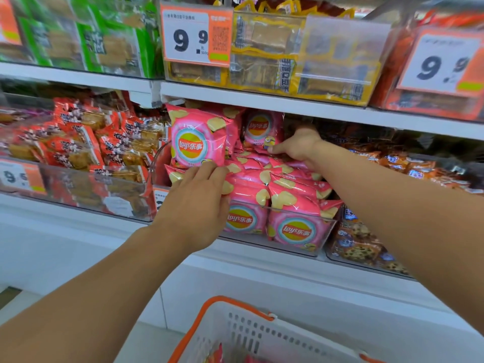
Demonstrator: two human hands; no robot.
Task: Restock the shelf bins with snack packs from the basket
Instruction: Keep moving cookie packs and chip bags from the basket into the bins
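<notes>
Left hand (195, 203) is pinching an upright pink chip pack (197, 138) at its bottom edge. Right hand (298, 145) is pressing curled fingers onto packs deeper in the clear bin (324, 238) (grip unclear).

A single wide-angle view comes from the person's head, looking forward and slightly down at a store shelf from close range. The clear bin of pink chip packs (301, 231) sits near the middle of the picture, with the shelf above it filling the top edge. Both forearms enter from the lower corners and reach away from the lens. The white basket (262, 334) lies at the bottom edge, nearest the camera. Edges bend and blur.
</notes>
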